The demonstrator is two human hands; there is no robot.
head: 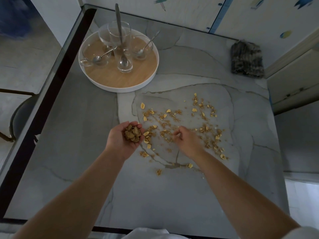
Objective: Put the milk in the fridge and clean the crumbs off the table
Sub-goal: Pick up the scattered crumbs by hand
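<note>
On the table (82, 152), the left hand (123, 140) cups gathered crumbs (132, 134), fingers curled; at its 3 o'clock, the right hand (187, 140) pinches scattered crumbs (205, 129).

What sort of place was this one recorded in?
Likely a home kitchen or dining area: a marble-look table scattered with crumbs, a round tray of glass cups and spoons, and cabinets behind.

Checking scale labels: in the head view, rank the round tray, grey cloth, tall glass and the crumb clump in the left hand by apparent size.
1. round tray
2. grey cloth and tall glass: too alike to rank
3. crumb clump in the left hand, smallest though nearest
</note>
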